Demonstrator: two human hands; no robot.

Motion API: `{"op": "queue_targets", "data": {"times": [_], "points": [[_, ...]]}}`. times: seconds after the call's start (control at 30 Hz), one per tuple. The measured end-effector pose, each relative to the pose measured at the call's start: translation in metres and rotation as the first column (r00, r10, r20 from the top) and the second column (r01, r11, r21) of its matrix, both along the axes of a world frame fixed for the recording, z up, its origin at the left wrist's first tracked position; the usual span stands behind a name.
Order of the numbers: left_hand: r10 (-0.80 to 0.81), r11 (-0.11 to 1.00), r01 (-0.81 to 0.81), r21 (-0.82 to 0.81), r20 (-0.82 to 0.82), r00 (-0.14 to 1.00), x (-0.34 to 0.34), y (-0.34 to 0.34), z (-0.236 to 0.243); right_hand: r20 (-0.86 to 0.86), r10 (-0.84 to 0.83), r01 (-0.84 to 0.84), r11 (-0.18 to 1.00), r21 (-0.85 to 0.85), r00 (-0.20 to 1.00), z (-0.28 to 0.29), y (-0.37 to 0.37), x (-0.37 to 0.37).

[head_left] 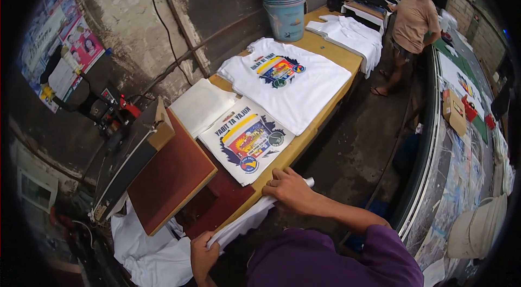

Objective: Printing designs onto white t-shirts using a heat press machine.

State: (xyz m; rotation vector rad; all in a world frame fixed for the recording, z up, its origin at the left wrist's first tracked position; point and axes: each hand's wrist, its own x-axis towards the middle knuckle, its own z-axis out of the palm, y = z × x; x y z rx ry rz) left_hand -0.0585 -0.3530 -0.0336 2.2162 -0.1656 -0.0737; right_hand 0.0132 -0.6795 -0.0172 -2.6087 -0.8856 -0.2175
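Observation:
My left hand (205, 253) and my right hand (284, 188) both grip a length of white fabric (241, 222) along the near edge of the yellow table, fingers closed on it. More white cloth (138, 246) hangs in folds below a heat press (130, 148) at the left, whose reddish board (168, 178) sits beside my left hand. Just beyond my right hand lies a stack of printed transfer sheets (244, 140), with plain pale sheets (198, 102) behind it. A white shirt with a colorful print (315, 83) lies farther along the table.
Stacked buckets (281, 18) and folded white shirts (353, 42) occupy the table's far end (317, 13). A person (410, 26) stands in the aisle (353, 124). At the right runs a long bench (420, 222) with a cardboard box (453, 113) and a pale bucket (475, 224).

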Motion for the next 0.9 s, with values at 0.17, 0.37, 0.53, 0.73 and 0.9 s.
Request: {"op": "queue_targets", "data": {"times": [0.17, 0.37, 0.53, 0.73, 0.9], "points": [[0.268, 0.875, -0.338, 0.347, 0.233, 0.935, -0.005, 0.022, -0.003, 0.206, -0.064, 0.072, 0.997, -0.030, 0.976, 0.006, -0.001, 0.004], [0.309, 0.932, -0.340, 0.127, 0.214, 0.927, -0.020, 0.048, 0.005, 0.239, -0.134, 0.161, 0.982, -0.096, 0.962, 0.006, -0.012, 0.016], [0.383, 0.896, -0.414, 0.163, 0.194, 0.903, -0.022, 0.044, 0.013, 0.215, -0.154, 0.161, 0.987, -0.013, 0.964, 0.005, -0.021, 0.022], [0.274, 0.902, -0.352, 0.250, 0.300, 0.914, -0.020, 0.047, 0.015, 0.184, -0.187, 0.197, 0.980, -0.037, 0.965, 0.002, -0.033, 0.024], [0.389, 0.871, -0.437, 0.223, 0.226, 0.893, -0.020, 0.054, 0.024, 0.031, -0.226, 0.213, 0.950, 0.227, 0.974, -0.001, -0.046, 0.025]]}}
